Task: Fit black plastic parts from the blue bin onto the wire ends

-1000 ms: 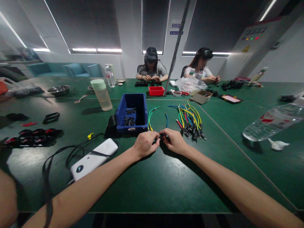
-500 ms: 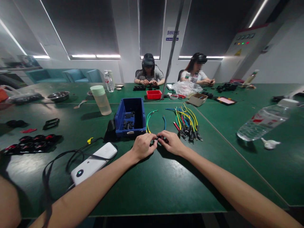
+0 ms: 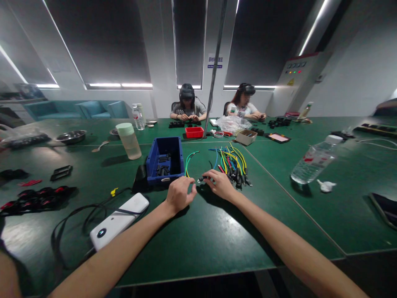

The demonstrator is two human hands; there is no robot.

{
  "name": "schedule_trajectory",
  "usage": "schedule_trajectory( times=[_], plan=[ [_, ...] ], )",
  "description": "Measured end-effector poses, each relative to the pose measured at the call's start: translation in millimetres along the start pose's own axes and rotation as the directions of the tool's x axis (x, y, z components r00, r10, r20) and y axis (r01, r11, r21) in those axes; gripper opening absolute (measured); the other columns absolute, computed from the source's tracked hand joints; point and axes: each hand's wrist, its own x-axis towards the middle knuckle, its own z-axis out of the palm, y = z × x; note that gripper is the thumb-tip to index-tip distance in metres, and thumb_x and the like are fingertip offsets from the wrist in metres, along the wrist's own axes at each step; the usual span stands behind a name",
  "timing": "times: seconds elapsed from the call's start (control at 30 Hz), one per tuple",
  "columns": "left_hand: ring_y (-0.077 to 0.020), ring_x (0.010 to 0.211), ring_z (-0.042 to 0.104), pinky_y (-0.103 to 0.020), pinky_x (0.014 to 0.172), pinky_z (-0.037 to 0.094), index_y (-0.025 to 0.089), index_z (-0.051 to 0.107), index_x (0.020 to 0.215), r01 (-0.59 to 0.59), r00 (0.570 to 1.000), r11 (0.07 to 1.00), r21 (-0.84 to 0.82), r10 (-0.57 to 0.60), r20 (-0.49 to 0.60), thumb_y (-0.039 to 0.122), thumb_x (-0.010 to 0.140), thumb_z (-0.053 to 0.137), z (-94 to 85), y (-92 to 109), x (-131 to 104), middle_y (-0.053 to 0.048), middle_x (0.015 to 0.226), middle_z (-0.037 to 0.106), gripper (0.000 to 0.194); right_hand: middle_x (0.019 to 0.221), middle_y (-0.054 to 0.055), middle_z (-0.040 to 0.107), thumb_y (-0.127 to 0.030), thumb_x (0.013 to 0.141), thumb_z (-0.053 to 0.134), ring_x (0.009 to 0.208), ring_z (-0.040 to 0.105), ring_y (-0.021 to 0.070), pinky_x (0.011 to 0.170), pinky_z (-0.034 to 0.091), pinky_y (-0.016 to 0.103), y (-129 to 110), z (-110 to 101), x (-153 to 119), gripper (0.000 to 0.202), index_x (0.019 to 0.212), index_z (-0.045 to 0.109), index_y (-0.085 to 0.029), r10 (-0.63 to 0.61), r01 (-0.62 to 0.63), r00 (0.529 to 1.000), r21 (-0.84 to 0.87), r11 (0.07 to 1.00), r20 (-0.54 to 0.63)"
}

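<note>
My right hand (image 3: 219,184) pinches a cable lug (image 3: 199,181) with a black sleeve. Its ring end points left, toward my other hand; a blue wire (image 3: 216,158) rises behind the fingers and seems to belong to it. Just left of the ring, my left hand (image 3: 180,194) has its thumb and forefinger apart, with nothing visible between them. A green and yellow wire (image 3: 187,164) curves up behind my left hand, its lower end hidden. Beside it stands a blue bin (image 3: 149,165) with black sleeves (image 3: 163,169) inside. Several coloured cables with black-sleeved lugs (image 3: 238,180) lie bunched beyond my right hand.
A white power bank (image 3: 124,219) with a black cord lies by my left forearm. A lidded cup (image 3: 129,142) stands left of the bin, a tilted water bottle (image 3: 313,161) to the right. Across the green table (image 3: 217,244) sit two people, near a red tray (image 3: 194,132).
My left fingers have come off the lug and moved apart from it, leaving it in my right hand. The view has shifted a little to the right and up.
</note>
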Motion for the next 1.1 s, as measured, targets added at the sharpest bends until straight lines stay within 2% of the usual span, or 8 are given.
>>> schedule_trajectory(
  times=[0.13,0.23,0.37,0.5,0.63,0.77,0.87,1.1],
  plan=[
    [-0.0221,0.084,0.061,-0.035,0.076,0.047,0.017,0.056,0.096,0.101,0.990,0.988,0.117,-0.088,-0.110,0.020,0.083,0.051,-12.2,-6.9,8.7,-0.008,0.087,0.065,0.015,0.095,0.006,0.068,-0.024,0.089,0.055,0.086,0.064,0.0167,0.077,0.048,0.028,9.1,-9.2,-0.1,0.018,0.102,0.066,-0.021,0.035,-0.037,0.999,-0.082,0.996,-0.037],
    [-0.0276,0.097,0.058,-0.040,0.083,0.044,0.015,0.057,0.104,0.230,0.971,0.941,0.247,-0.207,-0.116,0.029,0.084,0.051,-21.1,-15.4,16.8,-0.013,0.102,0.065,0.025,0.096,0.006,0.068,-0.026,0.089,0.054,0.085,0.064,0.0164,0.077,0.048,0.028,17.2,-16.9,-0.1,0.019,0.102,0.067,-0.022,0.066,-0.073,0.997,-0.157,0.985,-0.048],
    [-0.0302,0.104,0.056,-0.040,0.085,0.041,0.014,0.062,0.104,0.325,0.932,0.852,0.410,-0.362,0.013,0.045,0.088,0.042,-25.8,-24.7,20.6,-0.016,0.112,0.064,0.041,0.094,0.005,0.068,-0.027,0.089,0.054,0.083,0.064,0.0164,0.075,0.047,0.027,28.7,-23.4,-0.3,0.019,0.101,0.068,-0.022,0.099,-0.106,0.994,-0.237,0.966,-0.043],
    [-0.0299,0.090,0.062,-0.039,0.079,0.040,0.012,0.067,0.092,0.372,0.832,0.756,0.539,-0.529,0.168,0.059,0.090,0.027,-25.3,-26.9,20.6,-0.018,0.091,0.069,0.062,0.094,0.004,0.068,-0.026,0.088,0.055,0.085,0.064,0.0168,0.075,0.046,0.027,39.0,-25.4,-0.6,0.017,0.099,0.068,-0.023,0.127,-0.131,0.991,-0.291,0.948,-0.034],
    [-0.0307,0.080,0.065,-0.039,0.073,0.042,0.010,0.070,0.086,0.365,0.762,0.729,0.579,-0.591,0.263,0.066,0.087,0.018,-27.2,-26.0,24.7,-0.019,0.082,0.069,0.076,0.093,0.004,0.069,-0.028,0.088,0.054,0.085,0.064,0.0174,0.073,0.045,0.027,45.1,-28.3,-0.8,0.018,0.099,0.068,-0.024,0.162,-0.158,0.987,-0.347,0.924,-0.018],
    [-0.0315,0.080,0.066,-0.037,0.070,0.043,0.011,0.072,0.085,0.382,0.716,0.715,0.586,-0.630,0.301,0.069,0.086,0.015,-30.2,-25.2,28.6,-0.020,0.084,0.069,0.081,0.092,0.006,0.069,-0.030,0.089,0.052,0.086,0.064,0.0184,0.073,0.045,0.028,47.2,-34.0,-1.8,0.020,0.098,0.069,-0.024,0.204,-0.189,0.979,-0.388,0.902,-0.002],
    [-0.0311,0.081,0.066,-0.036,0.070,0.043,0.011,0.072,0.085,0.384,0.716,0.715,0.585,-0.630,0.300,0.070,0.086,0.014,-30.4,-25.2,28.7,-0.020,0.084,0.069,0.082,0.094,0.007,0.070,-0.032,0.090,0.051,0.087,0.064,0.0193,0.074,0.044,0.028,47.0,-37.8,-2.2,0.021,0.099,0.069,-0.023,0.245,-0.215,0.969,-0.408,0.887,0.022],
    [-0.0312,0.078,0.066,-0.037,0.066,0.042,0.011,0.073,0.082,0.365,0.750,0.720,0.591,-0.603,0.271,0.069,0.086,0.012,-24.4,-30.1,24.2,-0.018,0.080,0.069,0.084,0.104,0.006,0.068,-0.037,0.090,0.047,0.095,0.062,0.0198,0.078,0.042,0.027,41.4,-40.3,1.1,0.029,0.107,0.066,-0.023,0.366,-0.263,0.922,-0.489,0.832,0.128]
  ],
)
